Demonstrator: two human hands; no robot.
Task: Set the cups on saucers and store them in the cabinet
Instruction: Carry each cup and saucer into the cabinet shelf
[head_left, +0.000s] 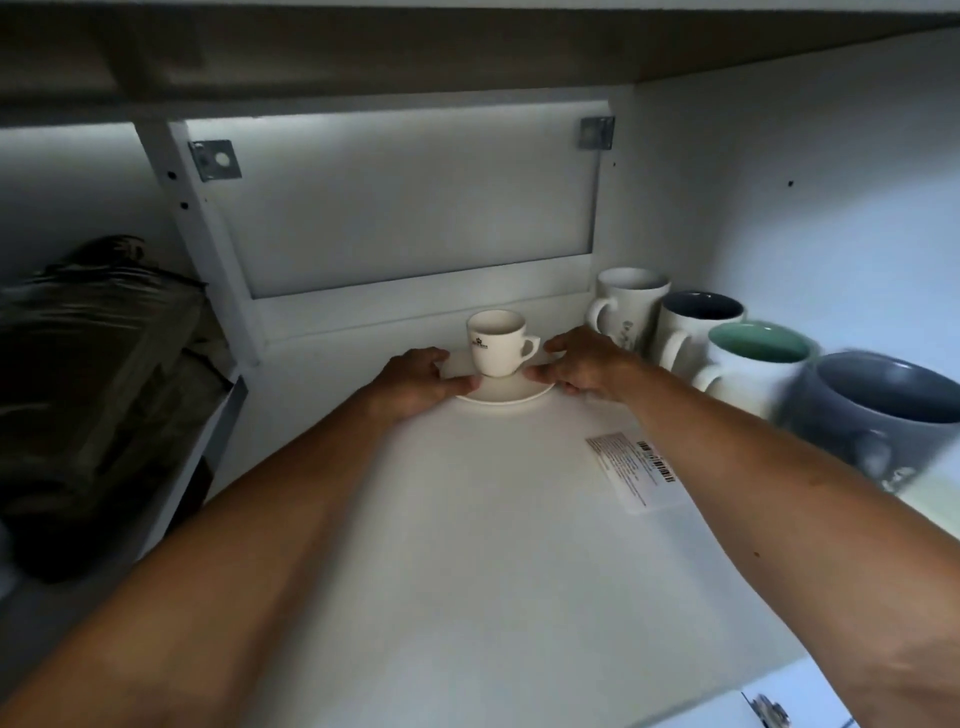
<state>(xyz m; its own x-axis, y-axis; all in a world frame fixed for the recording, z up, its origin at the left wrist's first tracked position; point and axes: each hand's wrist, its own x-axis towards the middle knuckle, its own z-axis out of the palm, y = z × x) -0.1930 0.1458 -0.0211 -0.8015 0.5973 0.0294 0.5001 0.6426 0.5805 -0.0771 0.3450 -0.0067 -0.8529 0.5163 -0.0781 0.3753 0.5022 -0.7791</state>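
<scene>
A small white cup (496, 340) with a dark logo stands upright on a white saucer (506, 392), its handle turned to the right. The saucer rests on the white cabinet shelf (467, 545) near the back wall. My left hand (421, 379) grips the saucer's left rim, thumb on top. My right hand (582, 364) grips the right rim in the same way. Both arms reach deep into the cabinet.
A row of mugs lines the right wall: a white mug (626, 306), a dark-lined mug (696, 322), a teal-lined mug (753, 364) and a grey mug (878, 415). A barcode label (636, 470) is stuck on the shelf. A dark bundle (98, 374) fills the compartment to the left.
</scene>
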